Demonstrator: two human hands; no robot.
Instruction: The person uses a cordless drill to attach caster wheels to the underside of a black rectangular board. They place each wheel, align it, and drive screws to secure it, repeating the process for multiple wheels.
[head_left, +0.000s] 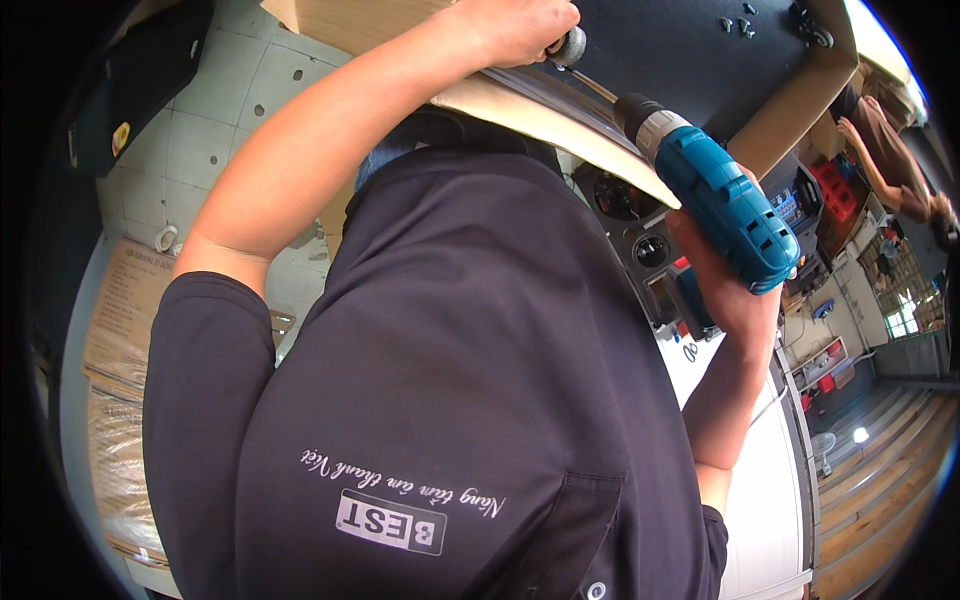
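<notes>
My right hand (742, 312) grips a teal cordless drill (722, 205) by its handle, the drill pointing up and left. From its black chuck a long thin driver bit (596, 88) reaches toward a small grey caster wheel (571, 47). My left hand (510, 32) is closed around that caster at the near edge of a black panel (665, 55). The bit's tip lies beside the wheel, and whether it sits in a screw cannot be made out. Several dark screws (740, 24) lie loose on the panel, near another caster (818, 36) at its far right corner.
Cardboard flaps (800, 112) surround the panel. Speaker units (652, 250) stand to the right, below the drill. Another person (890, 165) is at the far right, near a red crate (833, 195). A dark panel (145, 85) and flat cartons (128, 310) are at left on the tiled floor.
</notes>
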